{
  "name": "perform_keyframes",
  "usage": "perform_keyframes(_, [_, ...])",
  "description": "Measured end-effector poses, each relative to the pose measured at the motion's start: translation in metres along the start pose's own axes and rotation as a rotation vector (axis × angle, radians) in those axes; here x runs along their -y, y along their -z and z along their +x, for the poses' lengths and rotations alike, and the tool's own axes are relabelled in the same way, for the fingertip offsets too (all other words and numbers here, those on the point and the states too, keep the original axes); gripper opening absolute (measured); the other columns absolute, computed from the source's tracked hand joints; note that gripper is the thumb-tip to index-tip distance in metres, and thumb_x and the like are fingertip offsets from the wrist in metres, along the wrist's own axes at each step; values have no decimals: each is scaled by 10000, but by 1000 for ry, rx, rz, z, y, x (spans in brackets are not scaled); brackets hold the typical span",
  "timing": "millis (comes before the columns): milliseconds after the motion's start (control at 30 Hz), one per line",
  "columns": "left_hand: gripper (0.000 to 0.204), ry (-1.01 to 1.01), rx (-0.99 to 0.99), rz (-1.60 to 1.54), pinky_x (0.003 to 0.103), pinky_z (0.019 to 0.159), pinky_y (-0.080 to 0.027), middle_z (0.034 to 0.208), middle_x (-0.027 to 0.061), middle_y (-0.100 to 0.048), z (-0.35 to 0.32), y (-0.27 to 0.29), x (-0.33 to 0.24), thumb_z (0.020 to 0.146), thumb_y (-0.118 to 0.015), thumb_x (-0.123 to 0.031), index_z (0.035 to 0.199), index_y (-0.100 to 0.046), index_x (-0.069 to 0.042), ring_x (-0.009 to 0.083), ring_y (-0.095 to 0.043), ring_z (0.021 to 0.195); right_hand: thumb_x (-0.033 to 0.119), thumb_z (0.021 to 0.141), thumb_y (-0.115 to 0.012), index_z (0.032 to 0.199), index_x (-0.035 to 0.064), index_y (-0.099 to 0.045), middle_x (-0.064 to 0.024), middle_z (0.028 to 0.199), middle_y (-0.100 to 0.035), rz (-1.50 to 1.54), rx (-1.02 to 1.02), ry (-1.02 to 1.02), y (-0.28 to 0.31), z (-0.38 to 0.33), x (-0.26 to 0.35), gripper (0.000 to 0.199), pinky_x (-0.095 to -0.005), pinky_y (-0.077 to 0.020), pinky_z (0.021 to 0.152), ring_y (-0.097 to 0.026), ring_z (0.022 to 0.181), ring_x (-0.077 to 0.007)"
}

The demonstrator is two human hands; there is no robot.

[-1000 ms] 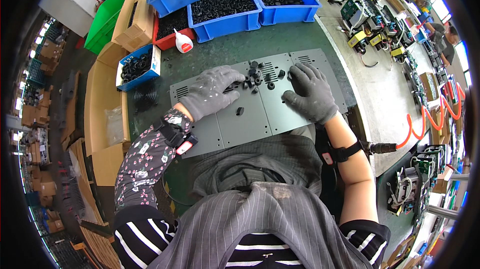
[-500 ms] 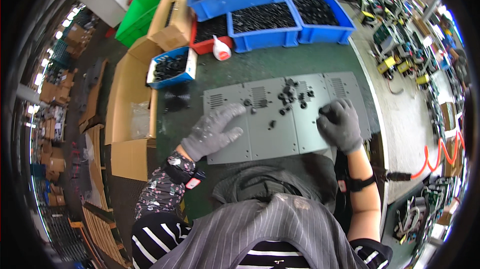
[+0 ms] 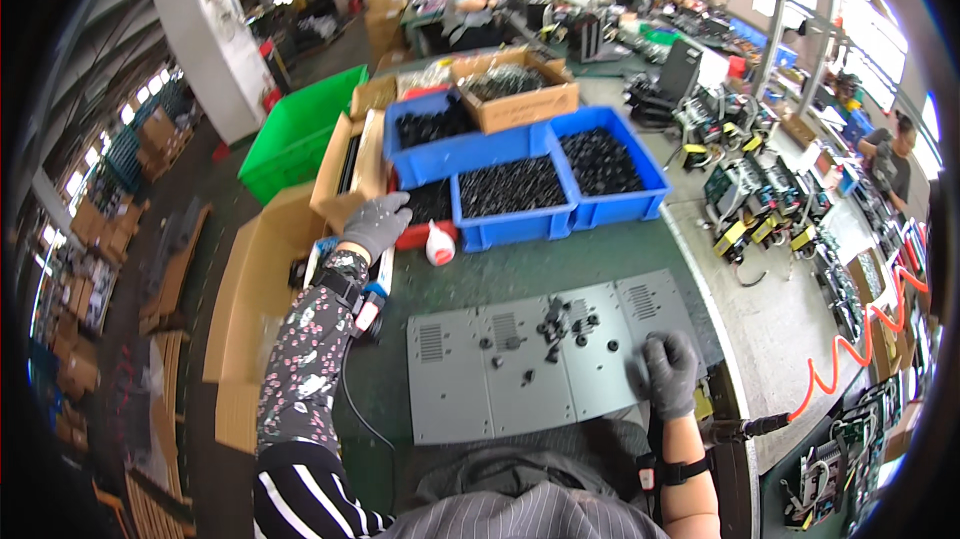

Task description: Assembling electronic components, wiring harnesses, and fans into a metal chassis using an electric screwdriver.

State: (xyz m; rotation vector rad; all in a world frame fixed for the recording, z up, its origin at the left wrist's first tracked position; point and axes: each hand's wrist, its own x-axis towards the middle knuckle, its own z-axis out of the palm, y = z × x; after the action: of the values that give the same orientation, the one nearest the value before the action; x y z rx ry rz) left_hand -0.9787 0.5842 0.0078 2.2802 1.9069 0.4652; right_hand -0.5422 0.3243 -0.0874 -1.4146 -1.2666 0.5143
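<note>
My left hand [image 3: 375, 226], in a grey glove, reaches out over a small blue-and-white box [image 3: 384, 274], beside a red bin [image 3: 413, 236] of black parts. Its fingers are stretched out and it holds nothing I can see. My gloved right hand [image 3: 671, 375] is curled closed at the right end of a row of grey metal panels [image 3: 530, 389]. Whatever its fingers may hold is hidden. Small black plastic parts [image 3: 553, 327] lie in a loose cluster on the panels, which have slotted vents. A white squeeze bottle [image 3: 439, 243] with a red mark stands next to the red bin.
Blue bins [image 3: 515, 229] of black parts stand at the back, with a cardboard box [image 3: 530, 111] on top. An open carton [image 3: 240, 309] and a green crate [image 3: 300, 144] are at left. A coiled orange hose [image 3: 845, 349] hangs at right. Other people work farther off.
My left hand has moved from the panels forward to the small box and red bin. My right hand stays by the panels' right end. The view has tilted up, showing more of the workshop.
</note>
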Motion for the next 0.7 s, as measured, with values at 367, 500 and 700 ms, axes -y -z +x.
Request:
perform_keyframes(367, [416, 168, 94, 152, 487, 954, -491, 1086, 260, -663, 51, -41, 0, 906, -488, -338, 1005, -700, 6, 432, -628, 1052, 116, 858, -645, 859, -2, -663, -144, 842, -660, -74, -18, -13, 2, 4, 4, 120, -364, -501, 751, -642, 807, -287])
perform_keyframes(500, [276, -169, -116, 447, 474, 854, -532, 986, 208, -664, 49, -23, 38, 862, -605, -272, 940, -666, -14, 421, -651, 920, 90, 860, -623, 852, -5, -653, -145, 839, -659, -71, 3, 4, 2, 5, 3, 100, -364, -501, 743, -639, 800, -289])
perform_keyframes(700, [498, 486, -221, -1291, 266, 398, -507, 795, 38, -656, 72, -12, 12, 973, -430, -557, 1060, -568, -86, 173, -651, 555, 97, 841, -637, 865, -5, -659, -150, 877, -656, -103, 2, -5, 4, 7, 7, 107, -364, -503, 747, -637, 811, -287])
